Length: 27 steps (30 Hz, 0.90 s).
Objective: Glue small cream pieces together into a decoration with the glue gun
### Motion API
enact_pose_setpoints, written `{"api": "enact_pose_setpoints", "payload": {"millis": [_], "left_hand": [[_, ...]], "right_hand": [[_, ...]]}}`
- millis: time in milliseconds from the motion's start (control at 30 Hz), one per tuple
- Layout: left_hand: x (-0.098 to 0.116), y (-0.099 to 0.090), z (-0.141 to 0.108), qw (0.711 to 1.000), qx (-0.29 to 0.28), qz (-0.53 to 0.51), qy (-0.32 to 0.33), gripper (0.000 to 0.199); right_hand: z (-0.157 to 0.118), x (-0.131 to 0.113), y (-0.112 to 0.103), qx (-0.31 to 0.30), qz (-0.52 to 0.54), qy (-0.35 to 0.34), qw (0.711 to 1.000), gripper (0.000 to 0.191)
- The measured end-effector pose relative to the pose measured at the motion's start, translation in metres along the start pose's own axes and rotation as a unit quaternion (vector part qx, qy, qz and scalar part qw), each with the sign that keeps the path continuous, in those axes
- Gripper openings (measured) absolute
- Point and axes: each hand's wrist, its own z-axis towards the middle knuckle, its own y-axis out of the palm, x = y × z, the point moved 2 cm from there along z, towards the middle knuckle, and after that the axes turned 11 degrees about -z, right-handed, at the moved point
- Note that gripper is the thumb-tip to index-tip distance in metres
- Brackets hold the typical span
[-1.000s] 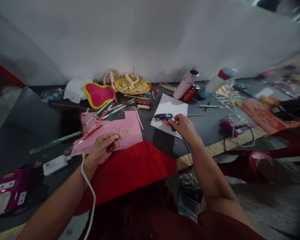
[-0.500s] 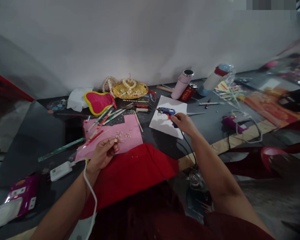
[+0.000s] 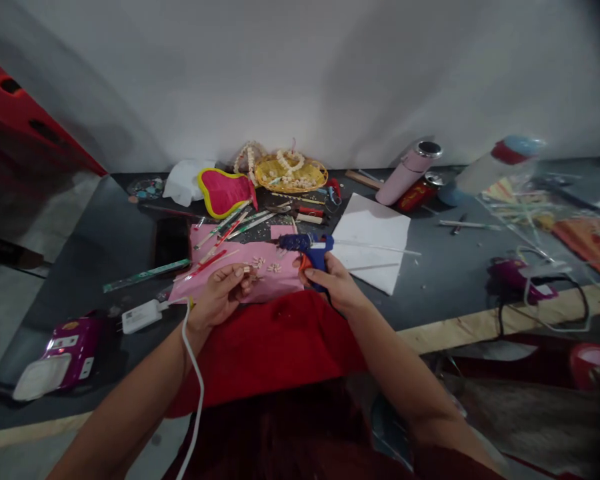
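Dark table (image 3: 430,293) below, left fingers (image 3: 235,273) pinch a pale bit (image 3: 247,269), right fingers (image 3: 322,276) curl round a glue gun (image 3: 321,247)

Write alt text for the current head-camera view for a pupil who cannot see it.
A bare right hand holds a blue-and-orange plastic glue gun, while the left hand pinches a small pale piece over a pink paper sheet. Farther back, a yellow woven oval basket stands on a dark grey tabletop.
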Motion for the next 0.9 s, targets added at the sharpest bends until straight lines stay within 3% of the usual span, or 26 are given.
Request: {"api": "enact_pose_setpoints", "payload": {"millis": [267, 433, 633, 900], "left_hand": [[0.003, -0.001, 0.004, 0.998, 0.047, -0.045, 0.012, 0.016], [0.002, -0.006, 0.006, 0.998, 0.050, -0.035, -0.001, 0.016], [0.001, -0.006, 0.006, 0.998, 0.046, -0.032, 0.000, 0.014], [0.001, -0.004, 0.006, 0.998, 0.045, -0.034, -0.006, 0.017]], "right_hand": [[-0.005, 0.015, 0.010, -0.073, -0.074, -0.067, 0.992, 0.029], [-0.006, 0.018, 0.013, -0.076, -0.160, -0.077, 0.981, 0.031], [-0.007, 0.019, 0.016, -0.100, -0.163, -0.087, 0.978, 0.030], [-0.008, 0.019, 0.016, -0.080, -0.209, -0.098, 0.970, 0.032]]}}
